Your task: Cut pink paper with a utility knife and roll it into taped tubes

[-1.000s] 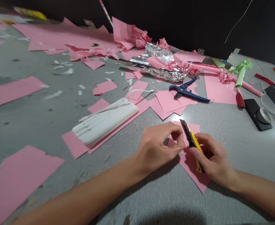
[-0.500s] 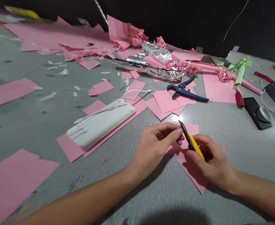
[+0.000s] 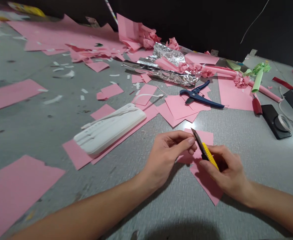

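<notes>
My right hand [image 3: 227, 175] is closed around a yellow utility knife [image 3: 209, 156], its dark blade out and pointing up to the left. Close to that blade, my left hand [image 3: 170, 153] has its thumb and forefinger pinched together at the blade's edge; anything between those fingertips is too small to make out. Both hands are raised over pieces of pink paper [image 3: 207, 186] lying on the grey table. Just beyond them lie more pink sheets [image 3: 177, 110], with a dark blue hand cutter [image 3: 201, 97] resting on top.
A white power bank [image 3: 110, 128] with a cable lies on pink paper to the left. Crumpled foil [image 3: 171, 61] and pink paper flowers [image 3: 190, 67] are at the back. A black phone [image 3: 273, 121], a red-handled tool [image 3: 256, 106] and a green paper roll [image 3: 257, 80] sit on the right.
The view has shifted slightly, so the table things appear a little further right. Both hands keep nearly the same pose, the knife still in my right hand.
</notes>
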Available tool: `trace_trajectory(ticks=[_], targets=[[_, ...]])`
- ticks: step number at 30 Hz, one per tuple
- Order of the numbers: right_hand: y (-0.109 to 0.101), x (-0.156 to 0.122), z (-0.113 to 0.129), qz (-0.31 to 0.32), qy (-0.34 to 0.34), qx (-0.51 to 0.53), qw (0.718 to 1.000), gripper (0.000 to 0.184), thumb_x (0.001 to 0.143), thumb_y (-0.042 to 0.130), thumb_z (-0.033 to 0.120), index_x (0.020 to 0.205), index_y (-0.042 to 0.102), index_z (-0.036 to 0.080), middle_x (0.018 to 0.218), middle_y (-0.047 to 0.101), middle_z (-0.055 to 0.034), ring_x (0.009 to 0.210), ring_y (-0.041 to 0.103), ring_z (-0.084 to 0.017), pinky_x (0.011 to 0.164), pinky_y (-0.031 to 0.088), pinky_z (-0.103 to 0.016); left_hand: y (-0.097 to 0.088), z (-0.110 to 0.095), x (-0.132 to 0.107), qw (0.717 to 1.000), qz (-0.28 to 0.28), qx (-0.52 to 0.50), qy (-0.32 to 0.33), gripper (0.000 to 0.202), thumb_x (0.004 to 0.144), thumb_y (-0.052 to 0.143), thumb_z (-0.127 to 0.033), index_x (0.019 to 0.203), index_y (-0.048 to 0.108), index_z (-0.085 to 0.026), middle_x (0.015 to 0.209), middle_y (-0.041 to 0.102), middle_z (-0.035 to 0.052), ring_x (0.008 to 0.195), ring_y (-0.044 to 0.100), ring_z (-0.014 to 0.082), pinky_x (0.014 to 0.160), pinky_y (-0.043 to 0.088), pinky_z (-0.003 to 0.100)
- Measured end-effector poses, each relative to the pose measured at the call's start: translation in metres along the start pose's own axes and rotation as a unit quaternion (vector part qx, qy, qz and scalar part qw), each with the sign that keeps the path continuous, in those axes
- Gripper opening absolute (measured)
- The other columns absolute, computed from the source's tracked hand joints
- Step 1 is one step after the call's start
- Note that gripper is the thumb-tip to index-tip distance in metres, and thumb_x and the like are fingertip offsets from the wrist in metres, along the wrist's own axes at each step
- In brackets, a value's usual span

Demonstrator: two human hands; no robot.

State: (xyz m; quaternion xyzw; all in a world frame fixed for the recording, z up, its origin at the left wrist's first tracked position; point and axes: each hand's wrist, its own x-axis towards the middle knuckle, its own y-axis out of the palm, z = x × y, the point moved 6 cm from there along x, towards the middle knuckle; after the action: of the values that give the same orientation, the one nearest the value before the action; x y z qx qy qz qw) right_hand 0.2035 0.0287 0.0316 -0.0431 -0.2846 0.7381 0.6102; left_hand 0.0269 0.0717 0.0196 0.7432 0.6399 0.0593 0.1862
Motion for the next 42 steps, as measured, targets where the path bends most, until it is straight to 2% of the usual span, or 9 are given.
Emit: trace_trajectory(ticks=[3, 8, 11, 15, 25, 32, 37, 42], targets=[[0.000, -0.001, 0.000, -0.002, -0.005, -0.005, 1.000, 0.023, 0.103, 0.076, 0.032, 0.124, 0.071, 0.024, 0.085, 0.081, 0.0009, 0.061, 0.070, -0.014, 0.058, 0.056, -0.026, 0.004, -0.003, 0.000, 0.999, 0.017, -0.030, -0.004, 0.013, 0.087, 0.085, -0.029, 0.077, 0.081, -0.021, 0.074, 0.074, 0.0042, 0.068, 0.068, 0.0154, 0.063, 0.060, 0.028], [-0.001, -0.002, 0.002, -0.006, -0.029, -0.003, 1.000, 0.026, 0.103, 0.076, 0.030, 0.128, 0.070, 0.027, 0.092, 0.083, 0.0014, 0.063, 0.072, -0.012, 0.060, 0.057, -0.024, 0.006, 0.001, -0.004, 0.993, 0.016, -0.103, -0.056, 0.022, 0.080, 0.093, -0.035, 0.078, 0.077, -0.020, 0.078, 0.072, 0.0023, 0.070, 0.067, 0.0139, 0.062, 0.058, 0.023], [-0.001, -0.002, 0.002, -0.004, -0.028, 0.002, 1.000, 0.026, 0.103, 0.077, 0.029, 0.128, 0.070, 0.027, 0.085, 0.080, 0.0031, 0.059, 0.069, -0.012, 0.058, 0.055, -0.023, 0.009, 0.004, -0.004, 0.989, 0.030, -0.127, -0.075, 0.030, 0.077, 0.098, -0.040, 0.079, 0.076, -0.020, 0.078, 0.073, 0.0016, 0.072, 0.068, 0.0140, 0.064, 0.059, 0.023], [-0.001, -0.001, -0.002, 0.007, -0.014, 0.023, 1.000, 0.023, 0.103, 0.077, 0.031, 0.125, 0.070, 0.026, 0.074, 0.073, 0.0056, 0.053, 0.061, -0.011, 0.052, 0.050, -0.023, 0.009, 0.006, -0.003, 0.985, 0.036, -0.148, -0.084, 0.033, 0.074, 0.101, -0.039, 0.078, 0.074, -0.020, 0.078, 0.073, 0.0008, 0.072, 0.068, 0.0141, 0.063, 0.060, 0.022], [0.002, -0.002, -0.012, 0.032, 0.011, 0.068, 0.997, 0.026, 0.104, 0.077, 0.031, 0.130, 0.071, 0.031, 0.087, 0.075, 0.0047, 0.061, 0.060, -0.010, 0.056, 0.051, -0.022, 0.007, 0.002, 0.001, 0.986, 0.056, -0.145, -0.058, 0.026, 0.077, 0.096, -0.028, 0.067, 0.074, -0.017, 0.063, 0.068, -0.0020, 0.059, 0.063, 0.0072, 0.059, 0.051, 0.014], [0.001, -0.003, -0.012, 0.025, 0.012, 0.064, 0.998, 0.022, 0.104, 0.076, 0.033, 0.126, 0.072, 0.029, 0.084, 0.076, 0.0037, 0.061, 0.063, -0.012, 0.057, 0.053, -0.024, 0.008, 0.001, 0.002, 0.985, 0.066, -0.148, -0.052, 0.027, 0.077, 0.098, -0.029, 0.068, 0.074, -0.017, 0.064, 0.069, -0.0021, 0.058, 0.063, 0.0070, 0.057, 0.051, 0.014], [-0.001, -0.002, -0.010, 0.020, 0.007, 0.073, 0.997, 0.022, 0.104, 0.078, 0.036, 0.123, 0.072, 0.026, 0.083, 0.076, 0.0022, 0.060, 0.065, -0.012, 0.056, 0.054, -0.024, 0.011, 0.004, 0.002, 0.977, 0.106, -0.173, -0.063, 0.030, 0.082, 0.096, -0.032, 0.072, 0.072, -0.017, 0.068, 0.073, -0.0007, 0.058, 0.066, 0.0074, 0.056, 0.052, 0.014], [0.000, 0.001, -0.006, 0.049, 0.014, 0.162, 0.985, 0.025, 0.104, 0.080, 0.029, 0.128, 0.072, 0.030, 0.097, 0.082, 0.0010, 0.075, 0.075, -0.012, 0.067, 0.060, -0.021, 0.013, 0.006, 0.001, 0.967, 0.140, -0.202, -0.067, 0.031, 0.084, 0.095, -0.031, 0.080, 0.067, -0.019, 0.073, 0.075, -0.0024, 0.059, 0.068, 0.0081, 0.057, 0.055, 0.015]])
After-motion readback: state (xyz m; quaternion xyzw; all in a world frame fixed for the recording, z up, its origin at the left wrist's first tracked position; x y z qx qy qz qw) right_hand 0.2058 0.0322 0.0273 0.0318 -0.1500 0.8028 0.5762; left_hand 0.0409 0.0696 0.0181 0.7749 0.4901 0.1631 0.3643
